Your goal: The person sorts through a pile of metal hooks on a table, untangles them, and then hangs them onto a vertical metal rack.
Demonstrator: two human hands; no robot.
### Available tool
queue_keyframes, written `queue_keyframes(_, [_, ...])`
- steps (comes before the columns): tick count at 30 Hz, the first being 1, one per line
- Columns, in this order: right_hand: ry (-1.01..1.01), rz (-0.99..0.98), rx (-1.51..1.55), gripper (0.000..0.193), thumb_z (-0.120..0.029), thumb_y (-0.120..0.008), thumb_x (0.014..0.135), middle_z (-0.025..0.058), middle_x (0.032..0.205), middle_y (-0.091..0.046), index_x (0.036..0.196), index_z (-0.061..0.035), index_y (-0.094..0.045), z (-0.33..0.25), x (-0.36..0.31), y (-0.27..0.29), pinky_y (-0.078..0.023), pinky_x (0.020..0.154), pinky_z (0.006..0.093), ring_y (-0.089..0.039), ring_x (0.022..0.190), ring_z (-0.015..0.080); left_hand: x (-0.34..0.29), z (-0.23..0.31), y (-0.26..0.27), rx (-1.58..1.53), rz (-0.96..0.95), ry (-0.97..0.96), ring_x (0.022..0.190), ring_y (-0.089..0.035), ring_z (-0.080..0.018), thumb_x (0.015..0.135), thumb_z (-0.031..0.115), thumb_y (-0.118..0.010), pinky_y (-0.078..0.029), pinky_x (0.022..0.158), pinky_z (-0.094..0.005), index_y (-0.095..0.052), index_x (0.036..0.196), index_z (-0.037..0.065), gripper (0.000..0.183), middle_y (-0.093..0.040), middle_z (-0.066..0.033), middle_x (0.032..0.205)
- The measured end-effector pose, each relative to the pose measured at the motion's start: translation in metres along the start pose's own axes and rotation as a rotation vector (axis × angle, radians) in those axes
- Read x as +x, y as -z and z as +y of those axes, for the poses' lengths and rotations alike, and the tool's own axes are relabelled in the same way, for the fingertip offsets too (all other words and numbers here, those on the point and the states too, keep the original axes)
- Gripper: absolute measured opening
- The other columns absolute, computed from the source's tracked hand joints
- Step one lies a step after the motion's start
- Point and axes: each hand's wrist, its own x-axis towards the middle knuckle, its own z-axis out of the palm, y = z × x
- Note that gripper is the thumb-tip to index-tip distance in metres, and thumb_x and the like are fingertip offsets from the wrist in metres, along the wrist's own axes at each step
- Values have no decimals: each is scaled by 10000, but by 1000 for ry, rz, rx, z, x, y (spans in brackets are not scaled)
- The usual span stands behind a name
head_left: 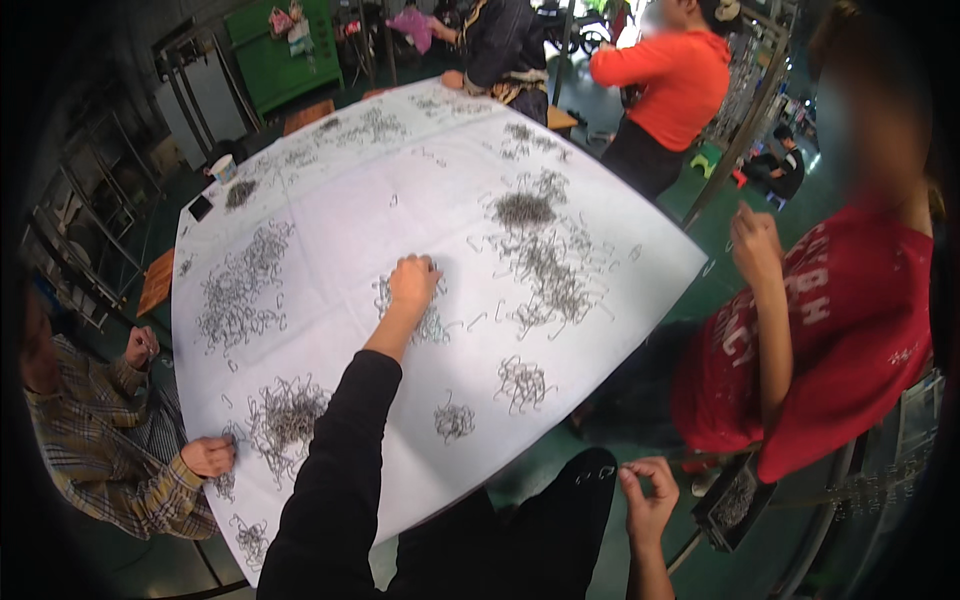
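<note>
Roughly mid-surface, my left hand (412, 282) bends down over the central heap (430, 325) of thin wire hooks, its fingers curled close together; I cannot tell whether they pinch one. Each hook should be light and stiff, hard to break but a little slippery and apt to tangle with its neighbours, so the straighter stretch of wire, away from the curled ends, looks the best place to take hold. To the right and near, off the edge, my right hand (650, 490) holds a wire hook (607, 472) narrowly between thumb and forefinger, above my dark-trousered leg.

The surface (330, 230) is broad, white and lightly creased. On its left lie a dark phone (201, 207) and a cup (223, 168) at the far edge, a loose spread (245, 285) of hooks, and a dense near pile (290, 420). Right of those are a small near clump (455, 423), another clump (523, 383) and a long, thick spread (545, 275).

Around it, a person in a checked shirt (95, 420) sits at the left; a green cabinet (285, 50) stands far off; someone in an orange top (665, 80) is at the far right, and nearer, a person in a red top (820, 340).
</note>
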Motion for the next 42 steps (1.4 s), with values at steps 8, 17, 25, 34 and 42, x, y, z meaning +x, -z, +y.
queue_keyframes(8, [-19,-49,12,98,14,-724,711,73,766,-637,775,7,-649,-2,-5,-9,-455,668,249,-593,708,142,23,-6,-12,-123,-29,206,869,-644,-323,666,106,-718,-513,778,-380,-688,841,38,190,-674,-163,885])
queue_keyframes(17, [26,-63,-99,105,-8,-732,693,62,737,-629,761,-25,-653,-3,-12,-18,-425,700,278,-585,695,174,-65,79,33,-835,-127,5,703,-606,-104,770,132,-709,-479,661,-227,-713,928,63,172,-692,-71,816])
queue_keyframes(25, [50,-33,-64,105,-17,-725,710,49,737,-612,755,-33,-632,0,-5,-38,-394,701,275,-556,693,168,-206,182,100,-1161,-502,4,723,-581,-50,818,107,-674,-421,598,-205,-655,911,30,122,-671,-16,805])
queue_keyframes(34, [76,-4,-88,111,-21,-721,709,41,719,-601,767,-42,-629,5,-1,-37,-387,704,279,-551,676,167,-232,206,116,-1193,-397,-87,699,-619,-128,820,100,-657,-463,622,-255,-641,915,22,124,-669,-48,807])
queue_keyframes(42, [194,-12,-211,161,-11,-722,679,32,710,-589,755,-53,-586,11,-3,-42,-363,731,299,-546,662,171,-237,205,106,-1001,-88,-338,851,-577,-212,727,39,-706,-442,698,-278,-637,826,30,121,-618,-71,885])
